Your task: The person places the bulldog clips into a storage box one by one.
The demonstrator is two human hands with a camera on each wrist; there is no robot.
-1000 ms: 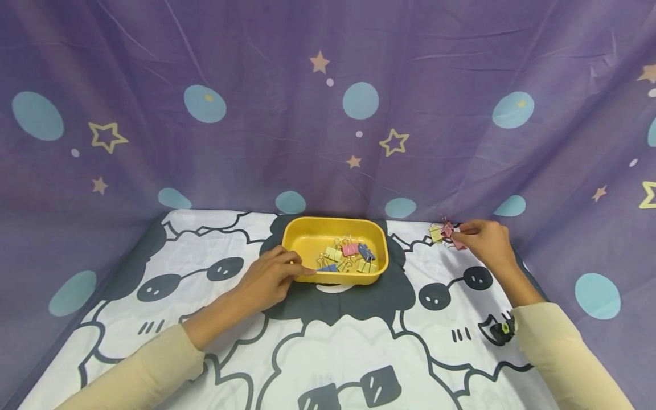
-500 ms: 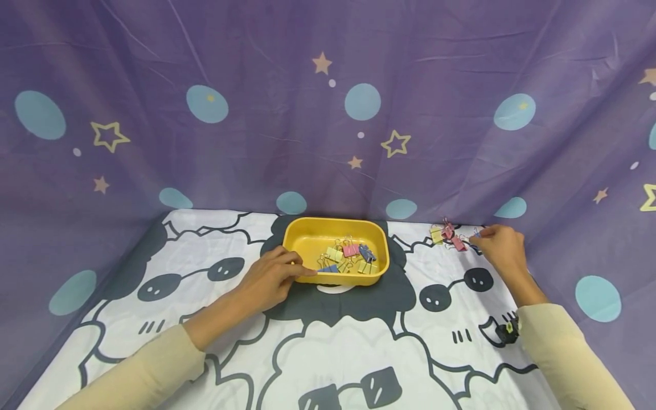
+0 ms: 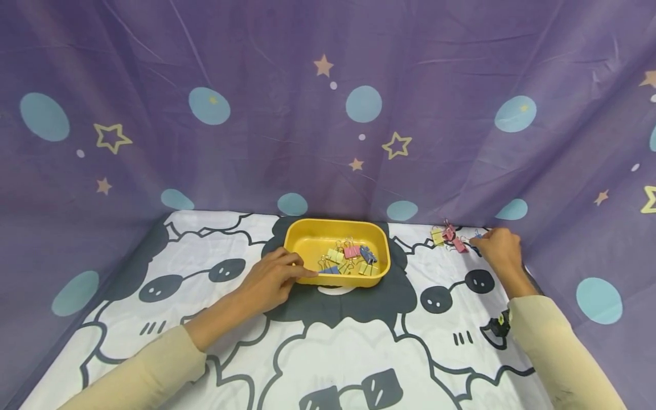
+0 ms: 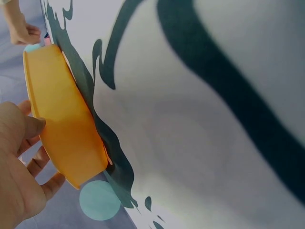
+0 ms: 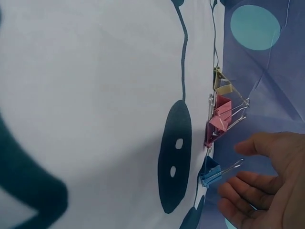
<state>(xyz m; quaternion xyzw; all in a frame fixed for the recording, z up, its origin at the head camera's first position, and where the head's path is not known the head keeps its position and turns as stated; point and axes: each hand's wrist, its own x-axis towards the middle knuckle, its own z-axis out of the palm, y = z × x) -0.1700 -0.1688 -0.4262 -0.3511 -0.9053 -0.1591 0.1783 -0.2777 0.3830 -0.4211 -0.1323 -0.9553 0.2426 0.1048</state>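
Observation:
A yellow plastic tray (image 3: 307,242) stands at the back middle of the table. My left hand (image 3: 271,276) holds its near left corner, thumb on the outer wall and fingers around the end in the left wrist view. Several binder clips, yellow, pink and blue, lie inside; one is a pink binder clip (image 3: 351,251). At the back right, my right hand (image 5: 271,186) is beside a blue binder clip (image 5: 212,172), thumb and fingers apart around its wire handle. Pink binder clips (image 5: 220,114) and a yellow binder clip (image 5: 223,88) sit close by.
A white cloth (image 3: 353,347) with dark cartoon sheep covers the table. Purple curtain (image 3: 256,142) stands upright along the back and both sides, close behind the tray and the loose clips. A small black object (image 3: 499,324) shows by the right cuff.
My right hand has moved right, off the pink clips to the blue clip, which has come into view beside it. The left hand and the tray have stayed in place.

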